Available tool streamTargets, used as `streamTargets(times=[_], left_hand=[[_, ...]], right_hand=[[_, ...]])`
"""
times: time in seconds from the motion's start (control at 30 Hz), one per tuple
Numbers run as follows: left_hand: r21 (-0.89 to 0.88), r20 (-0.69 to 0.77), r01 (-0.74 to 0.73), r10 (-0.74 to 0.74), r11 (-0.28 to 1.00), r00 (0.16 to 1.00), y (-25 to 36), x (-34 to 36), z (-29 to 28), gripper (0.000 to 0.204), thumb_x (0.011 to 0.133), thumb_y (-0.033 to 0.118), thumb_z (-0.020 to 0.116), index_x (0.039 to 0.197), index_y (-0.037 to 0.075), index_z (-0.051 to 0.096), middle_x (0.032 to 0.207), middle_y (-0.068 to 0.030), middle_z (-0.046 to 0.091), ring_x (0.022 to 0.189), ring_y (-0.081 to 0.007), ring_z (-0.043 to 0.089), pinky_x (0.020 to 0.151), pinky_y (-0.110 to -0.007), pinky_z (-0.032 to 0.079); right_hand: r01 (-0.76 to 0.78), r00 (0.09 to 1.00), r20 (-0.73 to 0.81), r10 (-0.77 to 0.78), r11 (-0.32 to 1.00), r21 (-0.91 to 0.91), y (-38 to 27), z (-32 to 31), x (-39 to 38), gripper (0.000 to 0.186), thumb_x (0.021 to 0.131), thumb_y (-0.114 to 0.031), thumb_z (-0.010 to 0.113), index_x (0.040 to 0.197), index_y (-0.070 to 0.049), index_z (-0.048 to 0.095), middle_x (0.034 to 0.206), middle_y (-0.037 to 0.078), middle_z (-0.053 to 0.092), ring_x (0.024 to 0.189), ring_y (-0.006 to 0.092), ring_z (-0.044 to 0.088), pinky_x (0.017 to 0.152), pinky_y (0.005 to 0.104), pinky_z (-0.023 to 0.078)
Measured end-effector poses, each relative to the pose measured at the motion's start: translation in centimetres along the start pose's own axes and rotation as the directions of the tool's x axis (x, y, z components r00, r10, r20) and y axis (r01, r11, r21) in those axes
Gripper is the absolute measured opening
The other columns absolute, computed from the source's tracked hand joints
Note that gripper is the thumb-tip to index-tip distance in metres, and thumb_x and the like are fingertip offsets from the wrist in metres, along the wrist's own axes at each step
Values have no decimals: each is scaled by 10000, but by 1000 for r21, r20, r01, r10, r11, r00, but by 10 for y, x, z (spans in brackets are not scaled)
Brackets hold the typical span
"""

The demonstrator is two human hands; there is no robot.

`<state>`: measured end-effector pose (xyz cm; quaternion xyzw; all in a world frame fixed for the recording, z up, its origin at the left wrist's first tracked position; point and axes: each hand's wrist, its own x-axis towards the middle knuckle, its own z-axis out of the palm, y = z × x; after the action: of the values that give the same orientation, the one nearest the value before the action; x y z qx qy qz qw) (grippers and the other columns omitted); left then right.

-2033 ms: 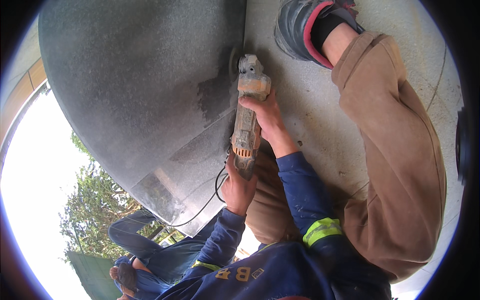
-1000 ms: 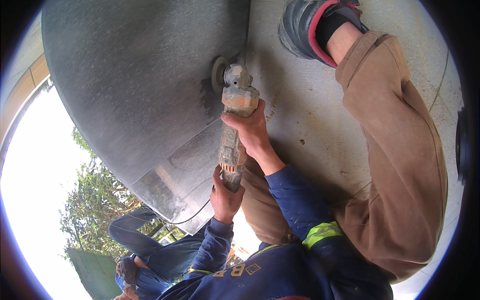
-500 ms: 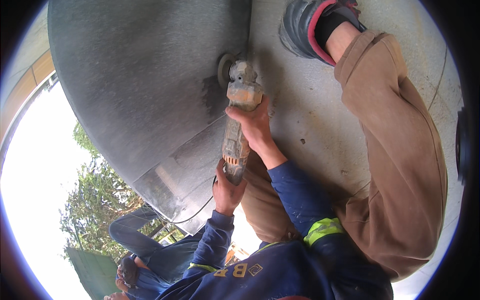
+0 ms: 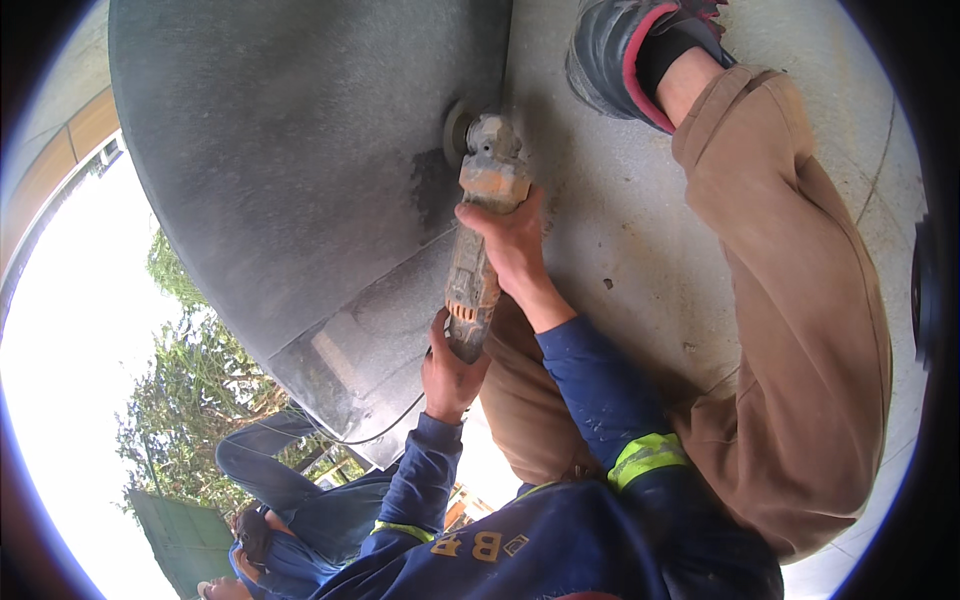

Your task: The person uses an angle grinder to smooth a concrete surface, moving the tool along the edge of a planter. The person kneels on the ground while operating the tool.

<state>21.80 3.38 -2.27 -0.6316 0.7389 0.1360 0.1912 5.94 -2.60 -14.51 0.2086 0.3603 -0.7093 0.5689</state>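
Observation:
An angle grinder point(image 4: 470, 265), dusty with orange patches, points away from me with its disc point(image 4: 457, 132) at the far end. The disc's edge is at the dark grey panel point(image 4: 300, 130), close to its seam with the lighter slab; whether they touch I cannot tell. My right hand point(image 4: 512, 243) wraps round the grinder's body behind its head, thumb across the top. Lower down, my left hand point(image 4: 450, 378) grips the rear end. From that end a thin dark cord point(image 4: 385, 435) curves away to the left.
A light grey concrete slab point(image 4: 630, 230) lies right of the seam. My bent leg point(image 4: 800, 280) in brown trousers and my dark boot point(image 4: 610, 60) take up the right. Another person point(image 4: 300, 500) in blue sits at lower left, before a tree point(image 4: 200, 390) and a green panel point(image 4: 180, 540).
The grinder and both hands keep their hold, shifting very slightly up and right in the picture along with the panel. The other person's head and upper body have shifted at lower left.

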Motion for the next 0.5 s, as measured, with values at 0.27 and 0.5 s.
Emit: streamTargets(times=[0.27, 0.5], left_hand=[[23, -1, 32, -32, 999, 999, -11, -19, -21, 859, 709, 200, 727, 1450, 118, 300, 761, -184, 675, 681, -410, 679, 613, -491, 535], [48, 45, -9, 7, 999, 999, 12, 7, -6, 864, 727, 219, 740, 1451, 120, 278, 848, -223, 700, 733, -437, 680, 641, -504, 543]], right_hand=[[10, 1000, -2, -10, 998, 69, 11, 13, -27, 701, 759, -96, 796, 1247, 14, 305, 1114, 143, 521, 995, 191, 562, 869, 347, 507], [-47, 999, -18, 47, 999, 6, -1, -6, 11, 713, 752, -152, 802, 1229, 35, 307, 1107, 163, 539, 974, 205, 582, 827, 361, 522]])
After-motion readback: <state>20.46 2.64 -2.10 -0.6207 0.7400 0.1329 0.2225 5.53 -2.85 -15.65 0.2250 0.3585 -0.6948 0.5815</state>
